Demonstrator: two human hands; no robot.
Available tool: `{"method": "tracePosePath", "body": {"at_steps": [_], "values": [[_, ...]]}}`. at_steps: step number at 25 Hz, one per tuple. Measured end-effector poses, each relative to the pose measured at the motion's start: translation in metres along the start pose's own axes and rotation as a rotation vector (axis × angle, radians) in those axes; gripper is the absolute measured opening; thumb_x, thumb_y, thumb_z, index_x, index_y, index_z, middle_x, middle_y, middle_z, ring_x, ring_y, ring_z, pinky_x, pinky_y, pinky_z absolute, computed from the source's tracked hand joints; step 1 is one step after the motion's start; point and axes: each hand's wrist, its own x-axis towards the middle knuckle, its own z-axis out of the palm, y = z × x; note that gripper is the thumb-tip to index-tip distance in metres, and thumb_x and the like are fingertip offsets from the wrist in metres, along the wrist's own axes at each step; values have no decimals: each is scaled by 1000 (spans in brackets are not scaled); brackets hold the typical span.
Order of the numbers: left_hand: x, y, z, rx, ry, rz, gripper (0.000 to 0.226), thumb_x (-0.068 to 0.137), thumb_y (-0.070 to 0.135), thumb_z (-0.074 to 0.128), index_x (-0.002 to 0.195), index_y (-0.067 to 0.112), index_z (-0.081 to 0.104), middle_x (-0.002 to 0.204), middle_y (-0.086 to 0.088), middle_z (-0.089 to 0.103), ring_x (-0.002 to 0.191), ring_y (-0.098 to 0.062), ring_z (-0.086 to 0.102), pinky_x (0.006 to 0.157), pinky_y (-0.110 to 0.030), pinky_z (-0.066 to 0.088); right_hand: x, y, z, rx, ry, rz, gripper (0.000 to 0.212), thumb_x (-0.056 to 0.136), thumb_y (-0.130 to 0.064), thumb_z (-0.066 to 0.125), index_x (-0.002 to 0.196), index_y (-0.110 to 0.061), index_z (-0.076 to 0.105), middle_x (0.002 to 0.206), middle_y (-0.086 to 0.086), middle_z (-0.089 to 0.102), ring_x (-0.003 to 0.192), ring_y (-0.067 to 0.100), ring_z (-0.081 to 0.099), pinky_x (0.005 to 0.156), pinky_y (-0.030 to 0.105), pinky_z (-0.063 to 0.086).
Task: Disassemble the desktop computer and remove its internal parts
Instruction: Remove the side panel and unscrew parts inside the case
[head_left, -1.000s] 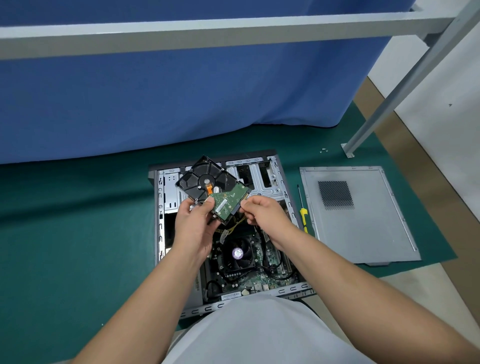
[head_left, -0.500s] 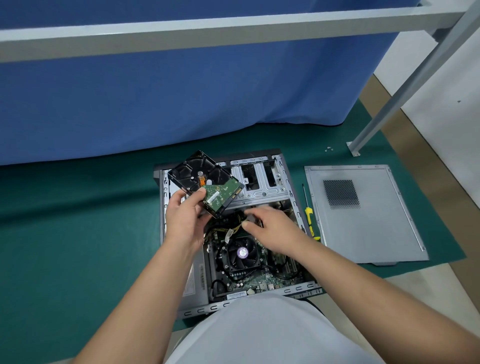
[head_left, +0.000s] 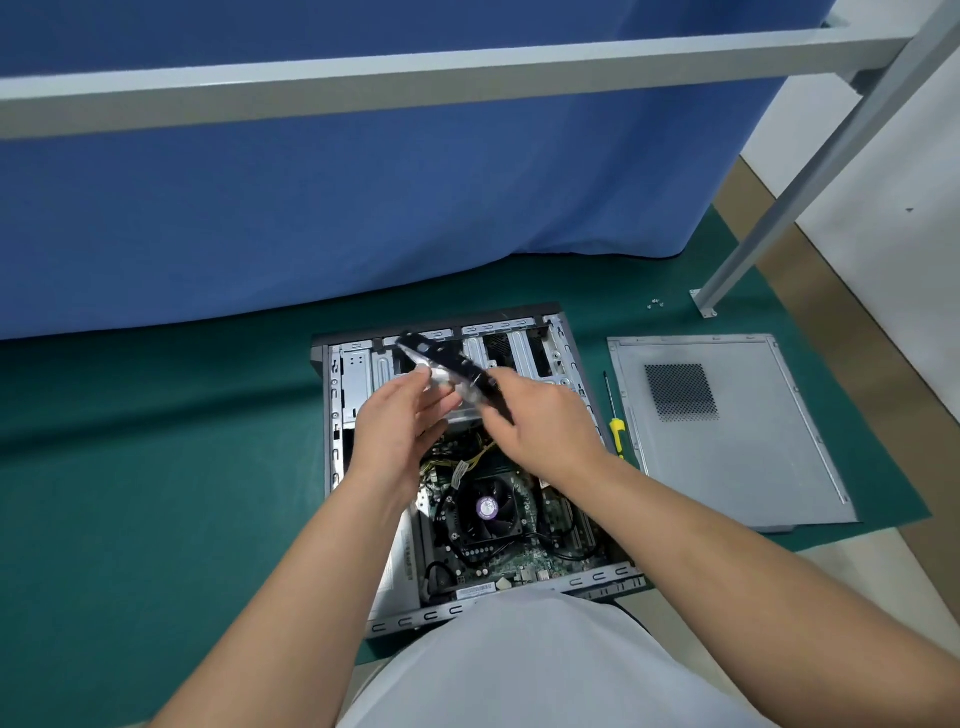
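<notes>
The desktop case (head_left: 332, 415) lies open on its side on the green mat, its motherboard and CPU fan (head_left: 491, 506) exposed. Above the drive bays I hold the black hard drive (head_left: 447, 358), tilted so it shows edge-on and blurred by motion. My left hand (head_left: 400, 431) grips it from the left and below, thumb near its upper edge. My right hand (head_left: 545, 421) grips its near right end. Yellow and black cables (head_left: 467, 460) lie loose under my hands.
The removed grey side panel (head_left: 727, 441) lies flat to the right of the case. A yellow-handled screwdriver (head_left: 616, 434) rests between them. Small screws (head_left: 655, 303) sit near a metal frame leg (head_left: 753, 249). A blue curtain (head_left: 311, 208) hangs behind.
The drive has turned from showing its green circuit board to edge-on. My right hand rose from the cables inside the case and took hold of the drive's near end.
</notes>
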Motion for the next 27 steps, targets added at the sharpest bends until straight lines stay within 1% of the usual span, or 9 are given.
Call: {"method": "tracePosePath", "body": {"at_steps": [2,5,8,11,13,15,19,23,27], "values": [[3,-1,-1,39,49,12,21,99,34,66,116,23,69,113,2,77,106,-14,73,85,-33,51,-7,3,-1,249,13,213,22,100,-37,61,116,-22,62,70,-12,63,60,14,64,50,31,49],[9,-5,2,34,159,15,25,97,29,71,120,25,63,122,0,69,110,-14,67,93,-32,53,-15,11,-4,949,51,586,20,98,-19,68,118,-19,66,102,-5,78,94,12,75,85,31,61],[13,-8,12,-55,-48,-76,35,97,31,71,127,15,63,121,-9,74,107,-22,73,94,-37,57,-21,18,-10,1516,6,778,30,97,-8,66,126,-6,61,117,9,76,109,25,73,90,39,61],[21,-5,32,-193,-150,-116,36,100,28,65,129,6,65,121,-14,74,106,-26,74,87,-38,62,-23,25,-13,1758,-7,843,34,97,-5,64,130,-1,57,120,18,73,108,31,73,84,38,62],[28,-4,45,-236,-117,-126,35,100,22,64,128,2,64,119,-17,74,104,-27,75,80,-36,62,-20,31,-16,1604,-4,841,46,97,-11,68,138,-8,48,117,14,75,106,29,73,88,42,61],[36,-3,57,-207,-86,-128,34,99,22,65,126,1,65,116,-16,76,100,-26,76,77,-35,62,-17,42,-24,1130,-5,783,69,93,-26,75,147,-20,32,122,4,73,109,19,71,95,44,58],[50,1,87,-66,-95,-91,27,96,27,71,112,7,67,109,-12,78,87,-20,76,71,-32,61,1,66,-46,440,-83,469,76,69,-71,67,129,-36,35,156,-9,25,141,8,27,108,30,31],[61,3,131,60,-155,-75,21,93,30,75,97,10,69,81,-5,74,59,-15,66,55,-30,53,33,101,-54,270,-314,454,64,62,-83,64,95,-35,38,118,-12,41,113,16,43,87,35,44],[85,-4,170,305,-134,-52,29,96,39,72,94,11,73,77,-4,71,66,-22,63,60,-34,54,48,146,-48,368,-278,596,60,54,-78,66,82,-31,41,95,-13,49,86,11,52,67,34,41]]}}
